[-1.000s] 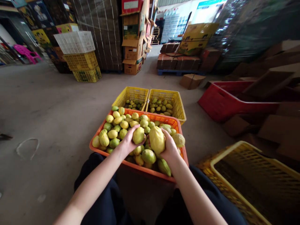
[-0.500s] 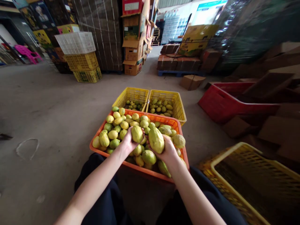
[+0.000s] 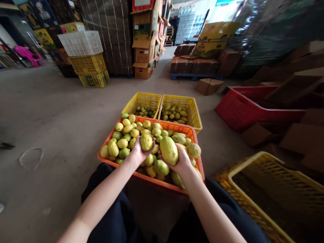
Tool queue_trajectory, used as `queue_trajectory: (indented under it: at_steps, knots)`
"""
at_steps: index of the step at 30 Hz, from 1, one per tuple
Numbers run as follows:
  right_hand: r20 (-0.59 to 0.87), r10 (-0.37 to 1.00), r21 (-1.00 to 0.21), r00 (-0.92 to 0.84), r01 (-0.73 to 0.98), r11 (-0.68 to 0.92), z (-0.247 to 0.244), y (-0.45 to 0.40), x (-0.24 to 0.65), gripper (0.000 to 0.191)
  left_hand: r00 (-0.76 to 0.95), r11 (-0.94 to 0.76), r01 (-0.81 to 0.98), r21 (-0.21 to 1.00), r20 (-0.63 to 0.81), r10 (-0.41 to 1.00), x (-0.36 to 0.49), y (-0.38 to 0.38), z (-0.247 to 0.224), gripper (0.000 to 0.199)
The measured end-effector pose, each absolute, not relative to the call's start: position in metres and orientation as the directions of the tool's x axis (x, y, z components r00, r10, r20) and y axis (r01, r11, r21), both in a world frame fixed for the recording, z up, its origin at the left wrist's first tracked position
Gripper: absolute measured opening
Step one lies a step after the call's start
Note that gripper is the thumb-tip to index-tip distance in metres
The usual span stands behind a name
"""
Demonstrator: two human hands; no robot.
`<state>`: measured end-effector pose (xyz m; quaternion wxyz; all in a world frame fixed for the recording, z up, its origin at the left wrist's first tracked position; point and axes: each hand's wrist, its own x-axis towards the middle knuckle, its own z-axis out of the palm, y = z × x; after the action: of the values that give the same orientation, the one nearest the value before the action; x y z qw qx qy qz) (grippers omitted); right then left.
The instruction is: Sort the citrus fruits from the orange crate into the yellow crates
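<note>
My left hand (image 3: 140, 152) is closed around a roundish yellow-green fruit (image 3: 146, 142), lemon-like in look. A larger, oblong yellow-green fruit (image 3: 168, 150) rests in my right hand (image 3: 180, 159), fingers wrapped under it. The two fruits are held side by side with a small gap between them. Below both hands stands an orange crate (image 3: 149, 183) heaped with similar fruits in yellow and green, of mixed sizes. The exact kind of fruit I cannot tell.
Two yellow crates (image 3: 199, 114) with fruit at the bottom adjoin the far side. At the right are another yellow crate (image 3: 249, 161) and a red bin (image 3: 235, 111) holding cardboard. Stacked crates (image 3: 87, 64), carton piles (image 3: 143, 55) and a loaded blue pallet (image 3: 186, 76) stand farther back.
My left hand has shifted slightly left and up with its fruit, widening the gap. The right hand's fruit is raised slightly. The view has tilted a little downward.
</note>
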<state>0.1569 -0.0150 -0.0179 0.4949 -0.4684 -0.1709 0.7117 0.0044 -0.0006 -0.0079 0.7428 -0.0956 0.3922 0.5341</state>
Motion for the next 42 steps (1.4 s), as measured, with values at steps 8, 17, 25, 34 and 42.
queue_trajectory:
  at_steps: [8,17,25,34,42]
  knots:
    - [-0.65,0.757,-0.587,-0.062,-0.592,-0.552,-0.007,-0.017,0.151,0.015,-0.021,0.297,-0.883,0.364,-0.663,0.749,0.0,-0.003,-0.017,0.025]
    - [-0.598,0.788,-0.604,-0.144,-0.565,-0.562,-0.015,-0.021,0.143,0.02,0.098,0.407,-0.857,0.317,-0.675,0.732,0.003,-0.018,0.001,0.029]
    - [-0.58,0.81,-0.645,-0.087,-0.559,-0.521,-0.002,-0.03,0.144,0.019,-0.026,0.27,-0.884,0.381,-0.617,0.786,0.001,-0.02,0.003,0.012]
    - [-0.608,0.789,-0.623,-0.095,-0.559,-0.547,0.013,-0.038,0.145,0.016,0.058,0.322,-0.896,0.305,-0.64,0.767,-0.002,-0.029,0.003,0.026]
    - [-0.675,0.736,-0.552,-0.047,-0.629,-0.547,0.021,-0.053,0.154,0.011,0.07,0.314,-0.911,0.266,-0.652,0.755,0.007,-0.032,0.016,0.023]
